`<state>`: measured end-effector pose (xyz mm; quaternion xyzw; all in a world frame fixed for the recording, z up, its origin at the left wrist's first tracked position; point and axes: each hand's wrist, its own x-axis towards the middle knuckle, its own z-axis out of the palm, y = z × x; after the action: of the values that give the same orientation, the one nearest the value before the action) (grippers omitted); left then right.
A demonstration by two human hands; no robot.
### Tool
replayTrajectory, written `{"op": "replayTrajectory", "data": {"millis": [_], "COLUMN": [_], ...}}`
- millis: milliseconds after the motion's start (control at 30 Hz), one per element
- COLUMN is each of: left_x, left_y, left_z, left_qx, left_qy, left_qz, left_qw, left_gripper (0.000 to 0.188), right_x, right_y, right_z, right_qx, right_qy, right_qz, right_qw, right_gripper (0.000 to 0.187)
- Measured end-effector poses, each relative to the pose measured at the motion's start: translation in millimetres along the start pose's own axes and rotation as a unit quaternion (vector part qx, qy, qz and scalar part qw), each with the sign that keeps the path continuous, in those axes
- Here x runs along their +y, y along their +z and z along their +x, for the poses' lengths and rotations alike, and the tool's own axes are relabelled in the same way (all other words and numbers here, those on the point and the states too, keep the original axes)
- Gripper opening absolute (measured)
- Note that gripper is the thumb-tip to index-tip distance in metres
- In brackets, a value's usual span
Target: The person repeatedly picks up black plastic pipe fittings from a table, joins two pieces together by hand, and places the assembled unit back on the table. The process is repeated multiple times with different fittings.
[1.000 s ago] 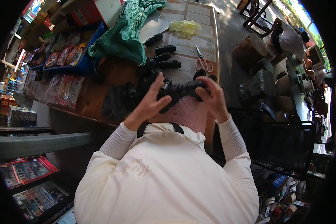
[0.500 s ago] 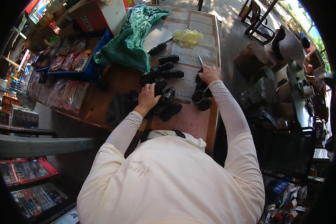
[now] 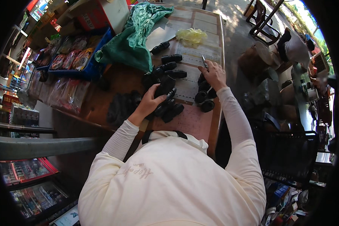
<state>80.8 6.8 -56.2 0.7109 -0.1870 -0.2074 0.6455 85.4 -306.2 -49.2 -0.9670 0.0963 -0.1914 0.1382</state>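
Over the near middle of the table, my left hand [image 3: 147, 103] is closed round a black cylindrical fitting [image 3: 165, 84], lifted a little above the others. Its fingertips are partly hidden by the fitting. Toward the table's right edge, my right hand [image 3: 215, 75] grips a slim pointed tool [image 3: 204, 61] with a silver tip facing away from me; its handle is mostly covered by the fingers. Several black ribbed fittings lie loosely around my left hand, including one [image 3: 171, 58] farther off. A smaller group of black fittings [image 3: 206, 106] rests just below my right hand.
A crumpled green plastic bag [image 3: 126, 49] lies at the far left of the table, beside a blue crate [image 3: 98, 60] of packets. A pale yellow heap [image 3: 191, 36] sits at the back. Paper sheets [image 3: 184, 120] cover the tabletop. A wooden chair [image 3: 261, 22] stands beyond.
My left hand has taken hold of a black fitting and raised it slightly from the pile. My right hand has shifted a little to the right, still with the pointed tool.
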Motion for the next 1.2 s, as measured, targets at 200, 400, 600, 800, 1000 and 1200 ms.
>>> {"op": "replayTrajectory", "data": {"millis": [200,400,600,800,1000,1200], "left_x": [17,18,27,33,47,45], "left_y": [35,36,36,36,37,39], "left_z": [-30,-43,-47,-52,-56,-57], "left_qx": [0.012,-0.078,-0.071,-0.033,-0.034,-0.044], "left_qy": [0.179,0.025,0.059,0.110,0.108,0.111], "left_qz": [0.197,0.090,0.151,0.202,0.208,0.208], "left_qw": [0.964,0.993,0.984,0.973,0.972,0.971], "left_gripper": [0.049,0.044,0.045,0.046,0.047,0.045], "right_x": [-95,-80,-59,-68,-77,-76], "right_y": [-39,-49,-48,-48,-45,-51], "right_z": [-78,-111,-122,-133,-143,-143], "right_qx": [-0.189,-0.184,-0.342,-0.231,-0.185,-0.219], "right_qy": [-0.027,-0.118,0.100,0.050,0.069,0.059], "right_qz": [0.235,0.486,0.483,0.530,0.594,0.574], "right_qw": [0.953,0.847,0.800,0.815,0.780,0.787], "right_gripper": [0.057,0.042,0.049,0.042,0.045,0.046]}}
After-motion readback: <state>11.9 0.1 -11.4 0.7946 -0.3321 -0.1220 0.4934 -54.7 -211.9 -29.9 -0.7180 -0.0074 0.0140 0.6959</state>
